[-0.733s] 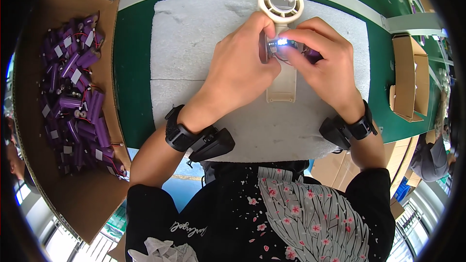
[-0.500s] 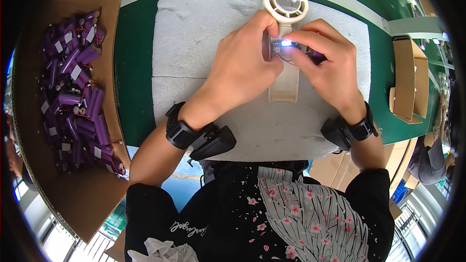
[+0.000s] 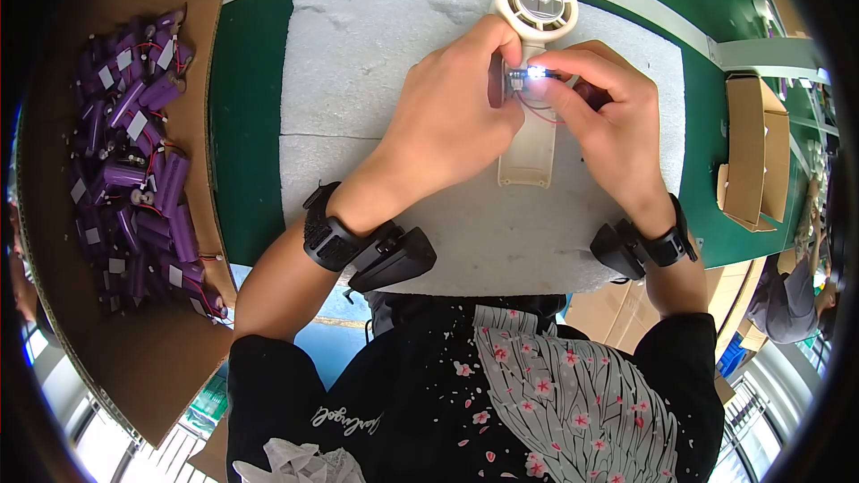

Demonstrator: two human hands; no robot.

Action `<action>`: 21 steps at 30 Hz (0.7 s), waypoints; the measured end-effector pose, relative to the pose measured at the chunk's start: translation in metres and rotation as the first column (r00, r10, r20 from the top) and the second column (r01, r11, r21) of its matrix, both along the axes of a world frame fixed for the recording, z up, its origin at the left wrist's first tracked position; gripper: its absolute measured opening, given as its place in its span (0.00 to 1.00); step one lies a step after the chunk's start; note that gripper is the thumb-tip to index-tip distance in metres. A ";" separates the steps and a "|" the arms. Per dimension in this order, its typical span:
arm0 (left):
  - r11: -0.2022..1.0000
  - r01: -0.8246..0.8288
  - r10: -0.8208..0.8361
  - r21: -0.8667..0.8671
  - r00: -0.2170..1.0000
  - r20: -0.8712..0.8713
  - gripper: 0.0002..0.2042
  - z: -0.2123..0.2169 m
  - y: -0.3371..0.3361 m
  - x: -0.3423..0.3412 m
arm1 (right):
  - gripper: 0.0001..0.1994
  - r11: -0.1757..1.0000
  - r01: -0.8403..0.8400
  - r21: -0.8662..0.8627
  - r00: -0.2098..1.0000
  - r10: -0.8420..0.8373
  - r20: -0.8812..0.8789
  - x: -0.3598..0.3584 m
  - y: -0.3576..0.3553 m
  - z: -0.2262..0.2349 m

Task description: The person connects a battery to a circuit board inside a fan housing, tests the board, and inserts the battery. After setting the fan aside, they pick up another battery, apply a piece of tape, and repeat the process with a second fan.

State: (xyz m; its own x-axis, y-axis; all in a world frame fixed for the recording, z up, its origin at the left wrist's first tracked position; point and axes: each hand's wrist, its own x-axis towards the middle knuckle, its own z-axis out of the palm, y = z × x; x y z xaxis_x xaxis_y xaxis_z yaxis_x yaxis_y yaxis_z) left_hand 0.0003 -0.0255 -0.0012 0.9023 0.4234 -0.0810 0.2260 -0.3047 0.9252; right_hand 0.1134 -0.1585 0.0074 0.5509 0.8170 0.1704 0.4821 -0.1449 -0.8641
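White foam pad [image 3: 376, 80]. Left hand [image 3: 447, 116], right hand [image 3: 626, 112], fingers narrow, pinched small lit board [image 3: 537, 72]; step apparently board handling; next move called for sparing red wire [image 3: 537, 114].

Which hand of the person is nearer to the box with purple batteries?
Left. The left hand is to the right of the box; the right hand is farther right.
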 end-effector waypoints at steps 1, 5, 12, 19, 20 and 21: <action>1.000 -0.001 0.001 0.004 1.000 0.002 0.12 0.000 0.000 0.000 | 0.08 1.000 0.006 0.004 0.999 -0.007 0.051 0.000 0.001 0.000; 1.000 -0.002 0.002 0.014 1.000 0.007 0.12 -0.001 0.000 0.000 | 0.08 1.000 0.020 0.013 0.982 -0.022 0.186 -0.001 0.003 -0.001; 1.000 -0.008 0.008 0.005 1.000 0.010 0.11 0.001 0.000 0.002 | 0.07 0.998 0.059 -0.002 0.951 -0.055 0.303 -0.001 0.005 0.003; 0.996 0.088 -0.085 -0.023 0.991 0.106 0.12 -0.006 0.008 -0.001 | 0.05 0.997 0.080 -0.005 0.960 -0.076 0.269 -0.003 0.004 0.002; 0.996 0.087 -0.084 -0.023 0.990 0.111 0.12 -0.006 0.009 -0.001 | 0.05 0.997 0.079 -0.004 0.959 -0.074 0.274 -0.002 0.004 0.003; 0.994 0.101 -0.095 -0.038 0.986 0.134 0.12 -0.006 0.011 -0.001 | 0.05 0.997 0.073 -0.010 0.962 -0.068 0.266 -0.002 0.004 0.003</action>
State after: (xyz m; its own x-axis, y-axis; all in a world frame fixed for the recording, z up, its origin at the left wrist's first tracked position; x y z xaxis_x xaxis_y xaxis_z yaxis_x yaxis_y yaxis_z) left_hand -0.0010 -0.0149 -0.0074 0.9432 0.3314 0.0250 0.0720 -0.2771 0.9581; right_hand 0.1117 -0.1547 0.0101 0.5447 0.7823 0.3023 0.6813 -0.2025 -0.7035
